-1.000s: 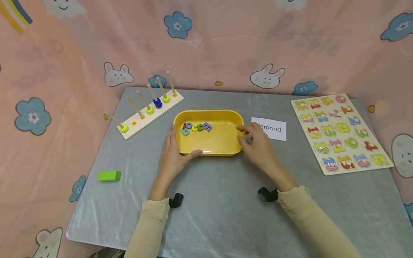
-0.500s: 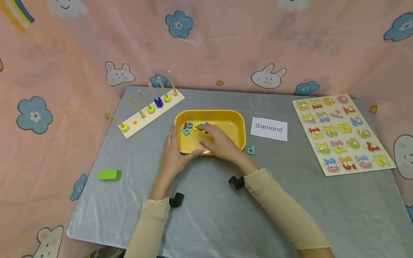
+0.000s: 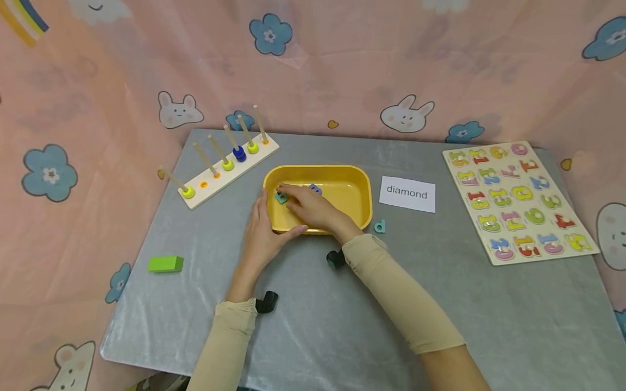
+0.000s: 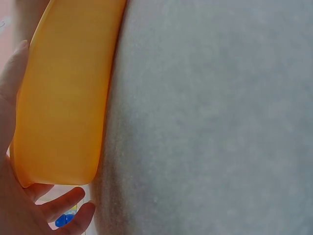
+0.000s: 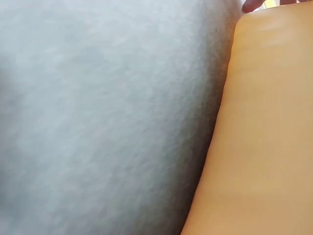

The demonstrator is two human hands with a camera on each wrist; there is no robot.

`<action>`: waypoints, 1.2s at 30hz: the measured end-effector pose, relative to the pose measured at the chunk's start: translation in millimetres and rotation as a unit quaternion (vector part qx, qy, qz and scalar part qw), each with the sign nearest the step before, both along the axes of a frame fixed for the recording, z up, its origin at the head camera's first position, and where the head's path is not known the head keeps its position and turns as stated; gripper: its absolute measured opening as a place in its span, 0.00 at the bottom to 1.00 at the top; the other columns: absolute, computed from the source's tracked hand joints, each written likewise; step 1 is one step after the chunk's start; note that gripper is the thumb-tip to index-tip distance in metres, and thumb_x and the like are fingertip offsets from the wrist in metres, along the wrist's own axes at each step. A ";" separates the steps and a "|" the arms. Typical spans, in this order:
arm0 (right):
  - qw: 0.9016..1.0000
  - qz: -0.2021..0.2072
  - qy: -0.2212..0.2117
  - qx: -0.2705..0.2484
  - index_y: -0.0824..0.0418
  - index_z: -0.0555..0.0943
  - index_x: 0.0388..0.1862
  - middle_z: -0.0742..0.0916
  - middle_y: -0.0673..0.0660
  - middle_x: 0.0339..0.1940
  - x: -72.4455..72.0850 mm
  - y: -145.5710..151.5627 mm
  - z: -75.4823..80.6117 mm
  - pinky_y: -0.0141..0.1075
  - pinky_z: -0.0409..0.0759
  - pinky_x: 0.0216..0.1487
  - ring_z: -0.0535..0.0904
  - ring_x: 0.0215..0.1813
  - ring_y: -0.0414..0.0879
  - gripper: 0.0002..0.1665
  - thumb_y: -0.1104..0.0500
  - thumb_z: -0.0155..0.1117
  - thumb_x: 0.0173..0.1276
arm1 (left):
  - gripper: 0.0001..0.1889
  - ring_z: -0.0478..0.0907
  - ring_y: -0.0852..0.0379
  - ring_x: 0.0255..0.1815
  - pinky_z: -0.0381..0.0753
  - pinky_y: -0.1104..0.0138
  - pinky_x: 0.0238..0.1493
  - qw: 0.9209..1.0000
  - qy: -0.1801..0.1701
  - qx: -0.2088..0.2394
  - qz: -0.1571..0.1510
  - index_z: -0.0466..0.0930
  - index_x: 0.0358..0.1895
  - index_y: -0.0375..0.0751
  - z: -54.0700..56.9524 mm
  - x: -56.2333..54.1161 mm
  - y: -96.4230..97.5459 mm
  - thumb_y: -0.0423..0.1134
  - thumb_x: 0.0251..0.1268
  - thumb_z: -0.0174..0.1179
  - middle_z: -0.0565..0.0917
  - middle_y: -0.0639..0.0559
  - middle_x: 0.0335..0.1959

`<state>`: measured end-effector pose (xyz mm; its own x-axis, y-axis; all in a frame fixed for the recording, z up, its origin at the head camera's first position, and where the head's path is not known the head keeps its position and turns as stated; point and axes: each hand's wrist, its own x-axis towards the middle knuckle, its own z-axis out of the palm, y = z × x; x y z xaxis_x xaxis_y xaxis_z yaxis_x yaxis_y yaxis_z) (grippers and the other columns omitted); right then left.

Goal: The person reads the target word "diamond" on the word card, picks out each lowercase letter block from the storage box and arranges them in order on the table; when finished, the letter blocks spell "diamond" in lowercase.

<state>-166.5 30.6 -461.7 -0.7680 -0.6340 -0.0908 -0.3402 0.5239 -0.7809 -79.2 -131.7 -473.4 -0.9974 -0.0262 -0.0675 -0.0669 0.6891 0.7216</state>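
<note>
Inside tray (image 3: 349, 203), teal letter (image 3: 280, 198) beside right fingers (image 3: 290, 189), grip unclear; left fingers (image 4: 66, 201) holding tray.

Along one side of the yellow tray (image 5: 264, 127) stretches the grey counter (image 5: 102, 117). A dark shadow hugs the tray's base. Fingers (image 5: 252, 5), mostly cut off, show at the tray's far corner.

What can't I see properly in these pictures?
Head view: the right hand hides part of the inside of the yellow tray, so I can't tell what is under it or whether it holds anything.
Left wrist view: the tray's outer wall hides its inside; the left hand partly covers a blue thing.
Right wrist view: the top edge cuts off some fingers.
</note>
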 end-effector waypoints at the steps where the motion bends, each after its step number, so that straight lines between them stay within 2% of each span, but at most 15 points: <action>1: 1.000 0.003 0.002 0.009 0.60 0.68 0.83 0.71 0.57 0.84 -1.0 -1.4 0.3 0.47 0.61 0.85 0.66 0.84 0.53 0.31 0.63 0.54 0.84 | 0.70 0.52 0.38 0.87 0.56 0.41 0.84 1.000 0.000 0.001 0.000 0.34 0.89 0.47 0.0 -0.1 0.0 0.63 0.56 0.78 0.52 0.39 0.87; 5: 0.999 0.004 0.011 0.051 0.56 0.66 0.85 0.68 0.55 0.86 -3.3 -5.0 -0.3 0.49 0.62 0.85 0.66 0.83 0.56 0.32 0.62 0.53 0.85 | 0.70 0.53 0.37 0.87 0.56 0.41 0.84 1.000 0.003 -0.002 -0.002 0.34 0.89 0.47 0.1 0.0 0.1 0.64 0.56 0.78 0.52 0.39 0.87; 9: 0.997 0.004 0.020 0.078 0.54 0.67 0.84 0.70 0.53 0.85 -4.8 -7.2 -1.3 0.49 0.62 0.84 0.68 0.81 0.56 0.31 0.61 0.53 0.85 | 0.70 0.52 0.38 0.87 0.56 0.41 0.84 1.000 0.003 0.000 -0.001 0.34 0.89 0.48 0.2 0.3 -0.1 0.64 0.56 0.78 0.52 0.39 0.87; 15: 0.994 0.004 0.049 0.094 0.60 0.76 0.77 0.78 0.57 0.78 -6.6 -7.7 -1.9 0.48 0.65 0.83 0.72 0.78 0.55 0.25 0.63 0.55 0.84 | 0.70 0.52 0.38 0.87 0.57 0.40 0.83 1.000 0.002 0.003 -0.003 0.33 0.89 0.50 -0.6 0.8 -0.2 0.65 0.56 0.77 0.51 0.40 0.87; 20: 0.993 -0.031 0.072 0.094 0.63 0.86 0.64 0.84 0.58 0.65 -7.7 -4.4 -3.3 0.47 0.75 0.76 0.82 0.67 0.54 0.17 0.64 0.59 0.82 | 0.70 0.53 0.39 0.87 0.57 0.40 0.83 1.000 0.001 0.007 0.001 0.33 0.89 0.51 -2.0 0.5 -0.2 0.64 0.55 0.78 0.51 0.40 0.87; 24: 0.992 -0.046 0.081 0.086 0.64 0.90 0.56 0.86 0.59 0.59 -8.5 -0.5 -5.0 0.46 0.80 0.70 0.85 0.60 0.54 0.13 0.65 0.66 0.77 | 0.71 0.54 0.39 0.86 0.58 0.41 0.83 1.000 -0.001 0.008 0.004 0.32 0.89 0.51 -1.6 0.5 -0.1 0.64 0.55 0.78 0.52 0.41 0.87; 31: 0.996 -0.053 0.043 0.050 0.68 0.89 0.55 0.91 0.62 0.51 -5.2 8.6 -1.9 0.44 0.84 0.62 0.85 0.52 0.52 0.13 0.67 0.68 0.75 | 0.71 0.54 0.39 0.86 0.57 0.41 0.83 1.000 -0.005 0.008 0.007 0.33 0.89 0.51 -0.6 0.2 -0.4 0.65 0.55 0.78 0.52 0.41 0.87; 36: 0.996 -0.068 0.052 0.016 0.68 0.90 0.47 0.91 0.61 0.44 3.6 21.0 3.6 0.43 0.86 0.56 0.86 0.47 0.51 0.07 0.69 0.68 0.74 | 0.70 0.54 0.39 0.86 0.57 0.43 0.84 1.000 -0.004 0.007 0.009 0.34 0.89 0.50 -0.9 0.0 -0.7 0.64 0.55 0.78 0.53 0.40 0.87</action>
<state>-162.9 51.6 -458.0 -0.8524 -0.5224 -0.0245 -0.3430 0.5939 -0.7278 -79.2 -132.4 -474.3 -0.9961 -0.0426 -0.0767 -0.0852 0.6774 0.7307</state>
